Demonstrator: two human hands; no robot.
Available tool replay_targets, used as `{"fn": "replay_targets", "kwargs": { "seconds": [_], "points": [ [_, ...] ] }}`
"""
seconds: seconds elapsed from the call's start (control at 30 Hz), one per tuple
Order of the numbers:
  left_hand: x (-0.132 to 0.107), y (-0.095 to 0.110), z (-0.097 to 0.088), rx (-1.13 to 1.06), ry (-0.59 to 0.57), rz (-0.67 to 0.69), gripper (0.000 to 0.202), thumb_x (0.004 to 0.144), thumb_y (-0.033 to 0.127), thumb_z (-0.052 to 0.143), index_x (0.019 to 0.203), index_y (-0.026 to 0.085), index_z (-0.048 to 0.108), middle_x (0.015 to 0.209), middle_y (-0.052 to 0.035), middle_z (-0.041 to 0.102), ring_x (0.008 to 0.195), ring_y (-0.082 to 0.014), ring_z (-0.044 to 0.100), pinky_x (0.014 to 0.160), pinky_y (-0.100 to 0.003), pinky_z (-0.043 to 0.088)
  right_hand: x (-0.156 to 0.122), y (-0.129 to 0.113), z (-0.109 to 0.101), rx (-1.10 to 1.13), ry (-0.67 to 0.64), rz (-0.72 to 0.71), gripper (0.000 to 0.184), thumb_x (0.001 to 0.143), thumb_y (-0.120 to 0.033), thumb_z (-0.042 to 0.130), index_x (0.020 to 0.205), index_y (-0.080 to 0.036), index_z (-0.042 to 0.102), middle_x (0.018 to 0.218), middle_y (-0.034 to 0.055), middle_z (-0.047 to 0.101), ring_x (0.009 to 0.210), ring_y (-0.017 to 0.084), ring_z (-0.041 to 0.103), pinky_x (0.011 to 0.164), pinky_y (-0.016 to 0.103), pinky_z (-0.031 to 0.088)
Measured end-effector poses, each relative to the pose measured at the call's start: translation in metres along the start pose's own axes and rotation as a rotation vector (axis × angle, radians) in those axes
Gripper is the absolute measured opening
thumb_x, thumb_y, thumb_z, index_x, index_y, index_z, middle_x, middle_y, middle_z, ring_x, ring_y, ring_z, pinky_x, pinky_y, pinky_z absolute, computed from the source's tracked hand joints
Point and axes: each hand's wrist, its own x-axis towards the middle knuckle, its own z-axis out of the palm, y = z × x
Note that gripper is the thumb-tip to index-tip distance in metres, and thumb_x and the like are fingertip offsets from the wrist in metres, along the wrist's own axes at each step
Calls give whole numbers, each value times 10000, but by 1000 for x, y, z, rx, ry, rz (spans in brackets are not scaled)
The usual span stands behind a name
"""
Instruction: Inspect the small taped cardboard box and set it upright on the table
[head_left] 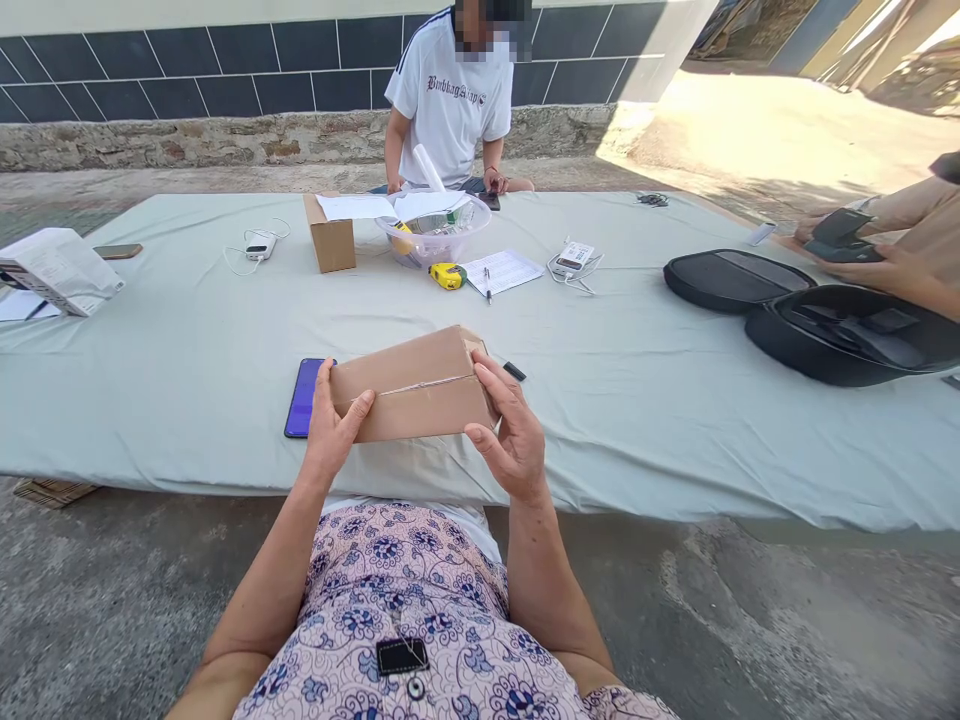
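Between my two hands is a brown cardboard box, held tilted above the near side of the table. A thin seam runs along the face turned toward me. My left hand grips its left end, thumb on the near face. At the right end, my right hand has its fingers on the end flap and its thumb at the lower corner. A phone with a blue screen lies partly behind my left hand. Just past the box's right end sits a small black object.
Across the cloth-covered table sits a person in a white shirt. Nearby are a plastic basket, another carton, a yellow tape measure, paper with a pen and an open black case. Another person's hands hold a dark device.
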Motion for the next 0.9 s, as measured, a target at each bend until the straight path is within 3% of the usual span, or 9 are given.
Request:
{"fn": "replay_targets", "kwargs": {
  "seconds": [0.1, 0.2, 0.3, 0.37, 0.7, 0.9],
  "points": [
    [-1, 1, -1, 260, 46, 174, 796, 940, 665, 582, 1601, 250, 423, 1737, -177, 281, 1645, -372, 173, 1309, -606, 157, 1, -2, 1, -11, 7, -16, 598, 998, -554, 621, 1549, -337, 533, 1599, 113, 554, 1493, 350, 514, 1188, 584, 492],
    [-3, 1, -1, 390, -9, 393, 787, 970, 740, 445, 1584, 247, 468, 1716, -192, 331, 1643, -389, 182, 1301, -625, 111, 4, -6, 2, -25, 3, -64, 598, 991, -542, 643, 1548, -357, 531, 1584, 103, 571, 1459, 348, 551, 1176, 578, 501],
    [-5, 1, -2, 458, -88, 569, 1028, 799, 886, 574, 1596, 247, 455, 1726, -224, 290, 1627, -451, 189, 1288, -639, 108, 5, -11, 1, -74, -16, -104, 627, 975, -558, 663, 1554, -364, 520, 1569, 105, 584, 1434, 351, 573, 1165, 584, 504],
    [-6, 3, -2, 508, -108, 639, 1167, 673, 901, 696, 1603, 242, 444, 1728, -249, 258, 1616, -495, 184, 1276, -658, 98, 5, -14, 1, -120, -36, -109, 656, 963, -603, 656, 1555, -355, 521, 1561, 113, 590, 1421, 358, 582, 1156, 588, 507],
    [-6, 10, -2, 463, -65, 747, 1032, 614, 763, 855, 1461, 242, 580, 1611, -248, 440, 1545, -470, 359, 1257, -588, 206, 5, -11, 5, -160, -72, -179, 724, 888, -730, 660, 1513, -377, 565, 1500, 105, 638, 1340, 363, 632, 1121, 581, 522],
    [-5, 6, -11, 376, -101, 800, 1048, 697, 711, 837, 1560, 262, 447, 1634, -236, 419, 1534, -454, 396, 1236, -590, 291, 3, 4, -7, -207, 21, -128, 647, 919, -754, 586, 1448, -385, 634, 1499, 107, 607, 1377, 377, 580, 1148, 604, 473]
  ]
}}
